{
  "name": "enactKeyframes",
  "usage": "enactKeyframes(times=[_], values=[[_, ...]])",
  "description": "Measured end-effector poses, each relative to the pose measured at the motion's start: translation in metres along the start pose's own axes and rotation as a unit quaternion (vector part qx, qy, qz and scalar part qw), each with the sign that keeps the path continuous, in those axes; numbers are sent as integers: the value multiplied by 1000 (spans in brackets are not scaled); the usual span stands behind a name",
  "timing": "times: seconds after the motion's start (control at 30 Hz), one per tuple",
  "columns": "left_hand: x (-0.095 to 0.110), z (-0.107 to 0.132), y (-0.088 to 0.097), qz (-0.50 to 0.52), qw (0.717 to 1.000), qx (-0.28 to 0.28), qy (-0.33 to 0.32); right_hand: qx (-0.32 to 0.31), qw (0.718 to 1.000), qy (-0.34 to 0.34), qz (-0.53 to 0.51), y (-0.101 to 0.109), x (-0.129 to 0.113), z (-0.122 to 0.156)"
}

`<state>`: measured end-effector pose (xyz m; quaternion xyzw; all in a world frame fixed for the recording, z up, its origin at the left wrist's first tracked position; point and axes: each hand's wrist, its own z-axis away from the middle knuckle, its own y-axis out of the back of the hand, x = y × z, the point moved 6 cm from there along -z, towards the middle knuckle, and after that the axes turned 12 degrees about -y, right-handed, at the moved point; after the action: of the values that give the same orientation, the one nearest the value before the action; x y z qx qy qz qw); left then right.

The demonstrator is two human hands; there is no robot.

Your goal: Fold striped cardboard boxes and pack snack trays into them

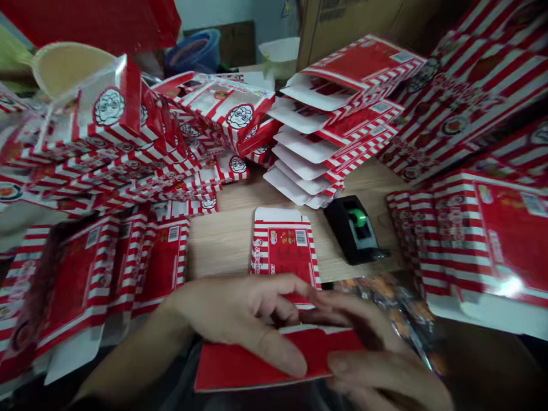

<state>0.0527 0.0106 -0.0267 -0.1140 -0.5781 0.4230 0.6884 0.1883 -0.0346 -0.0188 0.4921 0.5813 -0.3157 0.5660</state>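
Observation:
My left hand [240, 319] lies over a flat red carton [257, 365] at the bottom middle, thumb pressed on its red face and fingers curled over the top edge. From the right, my right hand [385, 365] pinches the same carton's right end. A red-and-white striped carton [285, 248] with a barcode lies flat on the wooden table [222, 240] just beyond my fingers.
A black tape dispenser [355, 228] with a green roll stands right of the striped carton. Stacks of flat striped cartons fill the left [107, 274], the back middle [325, 131] and the right [483, 245]. Folded boxes [128, 125] pile up at the back left.

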Motion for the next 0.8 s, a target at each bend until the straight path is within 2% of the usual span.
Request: enactKeyframes(times=[0.17,0.23,0.33,0.43,0.5,0.57,0.7,0.8], values=[[-18,-6,5,64,988,141,-16,34,999,-7,3,11,3,-2],[-23,-5,6,86,981,174,-26,41,999,-24,-3,12,6,-2],[-22,-2,10,42,985,164,-47,59,996,-56,-28,11,12,-4],[-1,11,15,-130,978,94,-130,92,990,-106,-32,10,19,-7],[13,25,16,-234,950,51,-200,118,984,-128,-31,11,22,-9],[21,40,18,-319,915,45,-241,141,980,-136,-41,12,26,-13],[11,50,28,-476,842,120,-222,161,972,-150,-84,11,39,-19],[1,46,35,-496,819,172,-232,145,971,-165,-99,11,51,-20]])
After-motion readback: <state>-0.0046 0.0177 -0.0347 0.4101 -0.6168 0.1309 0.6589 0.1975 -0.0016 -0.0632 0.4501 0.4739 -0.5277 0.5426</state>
